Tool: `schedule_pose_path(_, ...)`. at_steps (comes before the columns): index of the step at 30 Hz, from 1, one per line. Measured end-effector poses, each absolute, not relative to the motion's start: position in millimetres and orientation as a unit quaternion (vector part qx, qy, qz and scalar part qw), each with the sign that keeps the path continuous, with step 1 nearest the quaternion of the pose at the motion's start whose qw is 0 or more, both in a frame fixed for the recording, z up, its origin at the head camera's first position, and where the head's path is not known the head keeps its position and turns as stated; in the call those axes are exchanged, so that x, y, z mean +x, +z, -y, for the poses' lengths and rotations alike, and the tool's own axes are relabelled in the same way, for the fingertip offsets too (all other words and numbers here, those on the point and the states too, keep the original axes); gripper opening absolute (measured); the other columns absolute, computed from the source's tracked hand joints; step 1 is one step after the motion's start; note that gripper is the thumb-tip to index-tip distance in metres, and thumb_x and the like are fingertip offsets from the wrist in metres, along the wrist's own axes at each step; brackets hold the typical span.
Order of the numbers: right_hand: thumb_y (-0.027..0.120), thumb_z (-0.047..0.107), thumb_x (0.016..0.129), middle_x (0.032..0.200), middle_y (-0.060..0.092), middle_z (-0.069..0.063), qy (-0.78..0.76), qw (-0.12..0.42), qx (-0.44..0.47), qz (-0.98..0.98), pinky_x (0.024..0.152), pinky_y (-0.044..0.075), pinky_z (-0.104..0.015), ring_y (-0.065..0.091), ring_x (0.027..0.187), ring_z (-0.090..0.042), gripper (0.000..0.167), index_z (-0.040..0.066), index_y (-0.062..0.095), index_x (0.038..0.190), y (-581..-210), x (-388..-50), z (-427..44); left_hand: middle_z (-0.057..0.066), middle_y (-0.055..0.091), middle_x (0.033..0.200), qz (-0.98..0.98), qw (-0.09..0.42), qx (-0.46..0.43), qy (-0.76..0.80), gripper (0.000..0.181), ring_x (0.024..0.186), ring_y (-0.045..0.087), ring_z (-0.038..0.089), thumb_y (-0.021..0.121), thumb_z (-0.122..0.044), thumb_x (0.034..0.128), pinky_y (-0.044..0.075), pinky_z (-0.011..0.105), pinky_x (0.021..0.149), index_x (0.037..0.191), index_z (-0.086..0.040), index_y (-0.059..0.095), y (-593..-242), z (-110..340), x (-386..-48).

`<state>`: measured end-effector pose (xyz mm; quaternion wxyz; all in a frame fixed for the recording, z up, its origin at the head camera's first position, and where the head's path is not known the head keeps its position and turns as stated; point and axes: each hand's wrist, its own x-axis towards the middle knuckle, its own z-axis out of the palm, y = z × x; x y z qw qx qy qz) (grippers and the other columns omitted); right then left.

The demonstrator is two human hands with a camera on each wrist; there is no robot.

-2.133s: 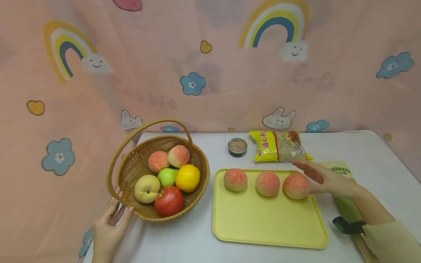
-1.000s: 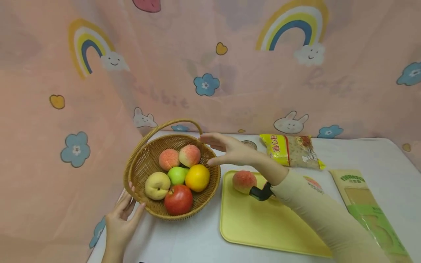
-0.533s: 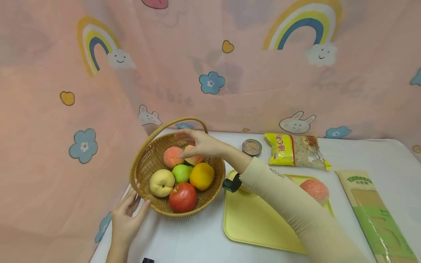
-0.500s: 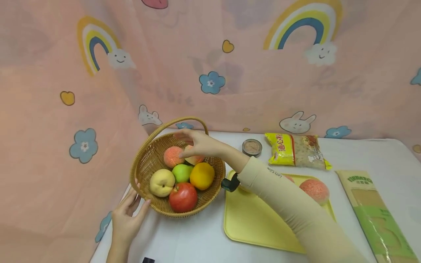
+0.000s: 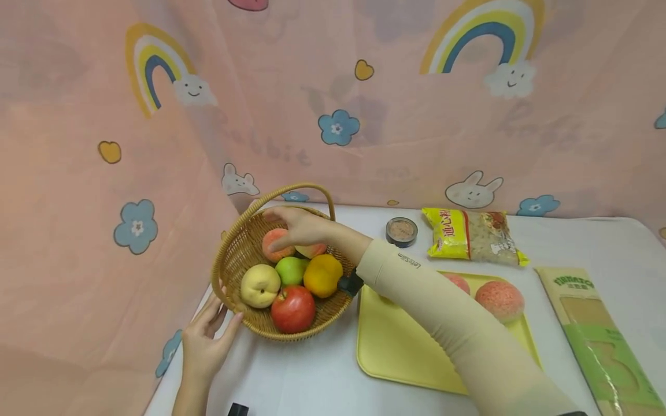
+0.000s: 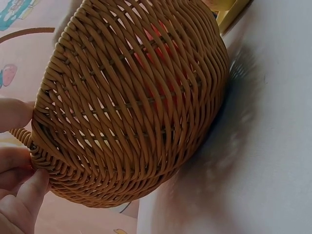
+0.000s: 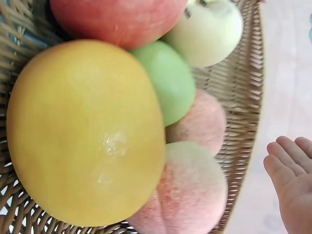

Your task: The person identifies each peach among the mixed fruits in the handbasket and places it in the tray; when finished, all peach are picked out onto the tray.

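A wicker basket (image 5: 231, 260) with an arched handle holds several fruits at the left of the table. In it are a red apple (image 5: 293, 310), an orange (image 5: 321, 277), a small green fruit (image 5: 289, 271), a pale yellow fruit (image 5: 260, 286) and two peaches, one a pink peach (image 5: 272, 244). My left hand (image 5: 204, 342) grips the basket rim at the near left, thumb and fingers on either side of it in the left wrist view. Above the two peaches hovers my right hand (image 5: 302, 227), fingers extended; the right wrist view shows this hand (image 7: 296, 187) holding nothing.
A yellow tray (image 5: 403, 352) lies right of the basket, partly under my right forearm, with a peach (image 5: 499, 300) and part of another visible. Behind it are a small round tin (image 5: 401, 231) and a pasta bag (image 5: 473, 237). A green-beige packet (image 5: 598, 335) lies far right.
My right hand has moved left from beside the peaches on the tray to over the basket. My left hand stays at the basket rim. The head view has shifted.
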<state>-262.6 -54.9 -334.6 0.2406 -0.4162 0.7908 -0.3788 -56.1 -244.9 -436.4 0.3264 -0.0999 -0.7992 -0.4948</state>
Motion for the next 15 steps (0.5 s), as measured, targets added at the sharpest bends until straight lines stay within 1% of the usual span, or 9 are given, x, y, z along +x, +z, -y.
schedule_pose_path(4, 0.07, 0.024, 0.087, 0.151, 0.036, -0.01, -0.359, 0.249, -0.404, -0.803, 0.118, 0.033, -0.033, 0.033, 0.14, -0.021, 0.073, 0.005, 0.031, 0.146, -343, -275, 63, 0.036, 0.044, 0.134, 0.795, 0.323, -0.102, -0.503, 0.061, 0.126, 0.048, 0.005, 0.068, 0.028, 0.0655, 0.047, 0.017, 0.095, 0.124, 0.019, 0.05, -437, 245, -58)
schedule_pose_path(11, 0.071, 0.028, 0.085, 0.148, 0.041, -0.011, -0.317, 0.25, -0.41, -0.818, 0.116, 0.035, -0.032, 0.038, 0.136, -0.023, 0.073, 0.003, 0.036, 0.143, -357, -296, 70, 0.034, 0.047, 0.132, 0.799, 0.328, -0.098, -0.494, 0.059, 0.125, 0.05, 0.006, 0.069, 0.025, 0.0671, 0.048, 0.018, 0.094, 0.123, 0.017, 0.052, -434, 244, -56)
schedule_pose_path(15, 0.071, 0.023, 0.085, 0.148, 0.04, -0.014, -0.311, 0.272, -0.425, -0.805, 0.117, 0.034, -0.031, 0.038, 0.137, -0.024, 0.071, 0.0, 0.036, 0.143, -359, -304, 74, 0.029, 0.047, 0.136, 0.795, 0.324, -0.106, -0.501, 0.058, 0.127, 0.049, 0.009, 0.068, 0.025, 0.0677, 0.047, 0.018, 0.095, 0.123, 0.019, 0.051, -434, 245, -56)
